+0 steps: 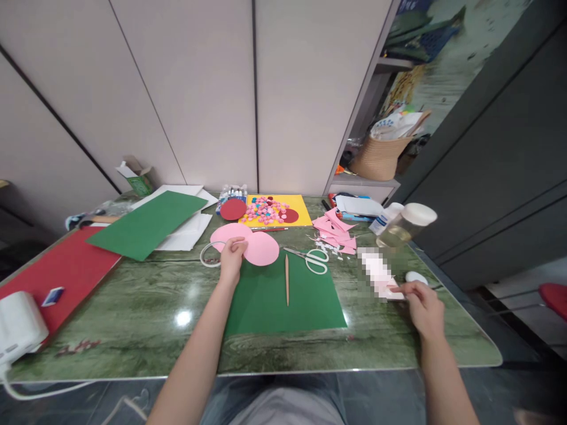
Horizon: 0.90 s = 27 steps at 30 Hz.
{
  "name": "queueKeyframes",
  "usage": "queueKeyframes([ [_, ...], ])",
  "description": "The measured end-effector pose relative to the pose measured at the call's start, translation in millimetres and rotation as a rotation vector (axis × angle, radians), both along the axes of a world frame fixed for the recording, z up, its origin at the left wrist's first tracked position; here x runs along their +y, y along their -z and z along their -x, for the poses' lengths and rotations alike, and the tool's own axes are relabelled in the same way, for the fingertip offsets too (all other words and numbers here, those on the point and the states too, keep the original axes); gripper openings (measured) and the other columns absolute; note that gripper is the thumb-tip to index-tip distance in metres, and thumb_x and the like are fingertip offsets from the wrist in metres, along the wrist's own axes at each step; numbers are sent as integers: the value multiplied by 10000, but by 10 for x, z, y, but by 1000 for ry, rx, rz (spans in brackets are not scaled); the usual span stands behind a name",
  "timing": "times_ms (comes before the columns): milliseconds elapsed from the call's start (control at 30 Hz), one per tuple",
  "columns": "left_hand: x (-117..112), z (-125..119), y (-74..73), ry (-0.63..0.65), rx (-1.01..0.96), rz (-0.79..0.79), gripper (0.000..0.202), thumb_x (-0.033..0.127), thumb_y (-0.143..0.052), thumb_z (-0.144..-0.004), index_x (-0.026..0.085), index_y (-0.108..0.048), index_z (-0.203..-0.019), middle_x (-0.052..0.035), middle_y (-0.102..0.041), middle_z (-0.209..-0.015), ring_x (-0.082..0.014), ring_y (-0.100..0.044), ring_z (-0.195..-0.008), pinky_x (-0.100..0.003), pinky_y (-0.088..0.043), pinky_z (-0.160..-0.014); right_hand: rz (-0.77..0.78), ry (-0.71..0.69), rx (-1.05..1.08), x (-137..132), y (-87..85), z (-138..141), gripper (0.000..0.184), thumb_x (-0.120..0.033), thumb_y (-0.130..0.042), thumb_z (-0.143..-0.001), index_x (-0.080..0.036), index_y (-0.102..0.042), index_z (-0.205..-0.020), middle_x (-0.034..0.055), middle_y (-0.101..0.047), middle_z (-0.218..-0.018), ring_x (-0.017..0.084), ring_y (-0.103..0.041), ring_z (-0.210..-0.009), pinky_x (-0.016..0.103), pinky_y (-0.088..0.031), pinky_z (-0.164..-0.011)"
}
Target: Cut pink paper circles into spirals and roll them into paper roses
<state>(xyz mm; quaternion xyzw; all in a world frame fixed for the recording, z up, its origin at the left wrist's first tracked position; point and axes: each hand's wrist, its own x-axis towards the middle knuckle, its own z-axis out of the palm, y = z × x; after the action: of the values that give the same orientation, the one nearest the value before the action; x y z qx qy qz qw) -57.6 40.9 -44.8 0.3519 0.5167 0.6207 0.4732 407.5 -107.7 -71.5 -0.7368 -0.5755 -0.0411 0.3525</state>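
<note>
My left hand (pixel 232 255) rests with curled fingers on two overlapping pink paper circles (pixel 261 248) at the far edge of a dark green sheet (pixel 283 301). A thin wooden stick (pixel 286 278) lies on that sheet. My right hand (pixel 423 301) pinches the near end of a pink-and-white flat object (pixel 378 276) on the table's right side; part of it is blurred out. A small white oval thing (pixel 416 277) lies just beyond the right hand. White-handled scissors (pixel 312 258) lie between the two hands.
A yellow sheet (pixel 301 209) with pink pompoms (pixel 264 209) and dark red circles (pixel 233 209) lies at the back. Pink paper scraps (pixel 334 233), a glue jar (pixel 405 226), a white bottle (pixel 384 217), green (pixel 148 224), white and red (pixel 66 265) sheets, and a white device (pixel 18 324) are around.
</note>
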Motion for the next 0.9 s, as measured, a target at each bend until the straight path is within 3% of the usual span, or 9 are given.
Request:
queueKeyframes([
  [100, 4, -1, 13, 6, 0, -4, 327, 324, -684, -593, 158, -607, -864, 59, -490, -547, -59, -421, -468, -164, -293, -450, 51, -62, 63, 2, 23, -30, 139, -278, -405, -706, -211, -514, -653, 40, -680, -770, 226, -554, -767, 329, -389, -744],
  [433, 33, 3, 56, 3, -14, 21, 313, 323, -679, -593, 155, -620, -851, 47, -503, -578, -62, -426, -489, -166, -312, -458, 70, -85, 75, 11, 9, -31, 141, -255, -398, -690, -213, -529, -660, 39, -679, -773, 223, -555, -751, 332, -390, -737],
  [900, 30, -3, 30, -3, -29, 33, 325, 332, -686, -577, 153, -620, -840, 43, -512, -587, -59, -421, -488, -166, -308, -457, 77, 90, 2, -34, -126, 82, 136, -274, -425, -701, -212, -523, -630, 52, -672, -738, 221, -573, -684, 325, -401, -682],
])
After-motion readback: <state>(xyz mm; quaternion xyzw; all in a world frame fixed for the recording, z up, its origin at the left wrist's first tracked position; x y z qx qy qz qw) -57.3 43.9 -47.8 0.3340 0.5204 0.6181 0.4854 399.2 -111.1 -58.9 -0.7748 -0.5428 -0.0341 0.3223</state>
